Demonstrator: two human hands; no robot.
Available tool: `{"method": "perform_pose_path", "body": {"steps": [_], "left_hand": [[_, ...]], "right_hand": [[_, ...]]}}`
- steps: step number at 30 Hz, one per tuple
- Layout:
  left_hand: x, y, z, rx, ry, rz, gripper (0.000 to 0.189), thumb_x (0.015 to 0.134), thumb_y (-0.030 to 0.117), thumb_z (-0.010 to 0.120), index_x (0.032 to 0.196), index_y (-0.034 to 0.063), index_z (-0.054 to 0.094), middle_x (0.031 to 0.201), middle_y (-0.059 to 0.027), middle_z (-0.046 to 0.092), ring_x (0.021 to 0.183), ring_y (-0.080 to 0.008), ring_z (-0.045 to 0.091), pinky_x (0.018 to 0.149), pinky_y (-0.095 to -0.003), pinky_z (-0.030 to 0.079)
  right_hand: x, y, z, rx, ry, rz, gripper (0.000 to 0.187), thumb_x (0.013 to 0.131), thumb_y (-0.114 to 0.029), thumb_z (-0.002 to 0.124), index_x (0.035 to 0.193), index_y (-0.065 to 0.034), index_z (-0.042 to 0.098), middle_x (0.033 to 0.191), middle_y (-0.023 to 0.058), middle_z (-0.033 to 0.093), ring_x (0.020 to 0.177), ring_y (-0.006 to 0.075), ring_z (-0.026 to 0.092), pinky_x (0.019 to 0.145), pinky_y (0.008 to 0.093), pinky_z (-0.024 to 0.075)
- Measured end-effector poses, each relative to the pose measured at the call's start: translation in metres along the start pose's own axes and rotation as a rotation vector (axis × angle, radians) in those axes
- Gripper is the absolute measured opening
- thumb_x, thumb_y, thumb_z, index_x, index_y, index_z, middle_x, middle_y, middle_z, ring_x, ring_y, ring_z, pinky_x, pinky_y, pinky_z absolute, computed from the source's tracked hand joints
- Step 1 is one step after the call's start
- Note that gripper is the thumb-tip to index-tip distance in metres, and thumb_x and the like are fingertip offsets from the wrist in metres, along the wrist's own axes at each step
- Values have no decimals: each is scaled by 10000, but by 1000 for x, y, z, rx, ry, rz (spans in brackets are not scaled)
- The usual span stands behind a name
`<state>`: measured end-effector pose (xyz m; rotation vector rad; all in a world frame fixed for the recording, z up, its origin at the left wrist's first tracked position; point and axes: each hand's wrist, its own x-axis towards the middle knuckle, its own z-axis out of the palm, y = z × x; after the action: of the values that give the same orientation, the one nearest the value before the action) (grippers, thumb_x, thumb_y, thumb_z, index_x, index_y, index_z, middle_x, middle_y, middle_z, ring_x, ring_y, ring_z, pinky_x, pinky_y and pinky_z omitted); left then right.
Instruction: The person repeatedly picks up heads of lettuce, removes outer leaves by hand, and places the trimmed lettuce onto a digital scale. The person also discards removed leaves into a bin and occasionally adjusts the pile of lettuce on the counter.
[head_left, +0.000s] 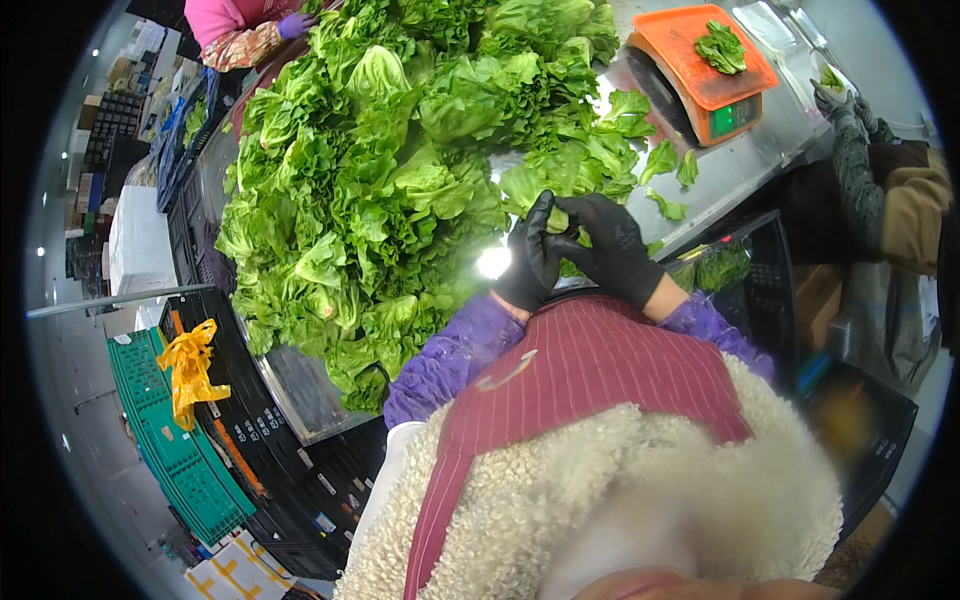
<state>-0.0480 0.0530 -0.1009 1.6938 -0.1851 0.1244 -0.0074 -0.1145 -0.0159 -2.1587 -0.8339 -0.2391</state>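
My left hand (531, 255) and my right hand (609, 244), both in black gloves, meet just above the table's near edge in front of the striped apron. Between them they grip a small piece of green leaf lettuce (557, 220), its pale stem end showing between the fingers. Beyond and to the left, a big heap of leaf lettuce (367, 187) covers much of the metal table (750, 161). Loose lettuce leaves (661, 161) lie to the right of the heap. An orange scale (697, 60) stands farther right with a small lettuce bunch (721, 48) on its tray.
A co-worker's purple-gloved hand (297, 25) is at the heap's far left. Another person's patterned gloved hands (844, 105) hold lettuce at the right. Black crates (247, 405), a green crate (180, 442) with a yellow plastic bag (193, 373), and a black crate of greens (761, 277) stand around the table.
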Motion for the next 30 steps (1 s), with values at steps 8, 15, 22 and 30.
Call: {"method": "perform_pose_path", "body": {"steps": [8,15,22,30], "left_hand": [[15,32,0,-1151,115,-460,548,1095,521,410,1437,103,504,1304,-110,645,1216,-276,641,1094,-500,480],[17,26,3,-1370,52,-478,423,1095,342,488,1423,76,513,1392,-143,614,1272,-333,596,1090,-526,473],[26,26,3,-1496,-92,-568,562,1095,420,455,1470,2,473,1450,-222,555,1320,-353,535,1180,-475,358],[29,10,3,-1431,236,-445,259,1074,216,546,1211,5,605,1228,-124,696,1160,-222,640,1113,-421,469]], "right_hand": [[8,-3,-8,301,67,341,229,951,-174,718,1067,4,632,846,158,665,703,277,675,636,378,530],[6,-3,-11,504,67,538,241,1004,-203,664,991,32,612,766,125,683,660,180,664,604,339,526],[1,6,0,752,11,748,233,1018,-209,635,1018,23,624,767,76,691,643,130,668,587,293,530],[-16,51,9,967,107,935,324,1017,-313,604,1175,-30,613,1032,96,723,808,177,729,659,335,591]]}}
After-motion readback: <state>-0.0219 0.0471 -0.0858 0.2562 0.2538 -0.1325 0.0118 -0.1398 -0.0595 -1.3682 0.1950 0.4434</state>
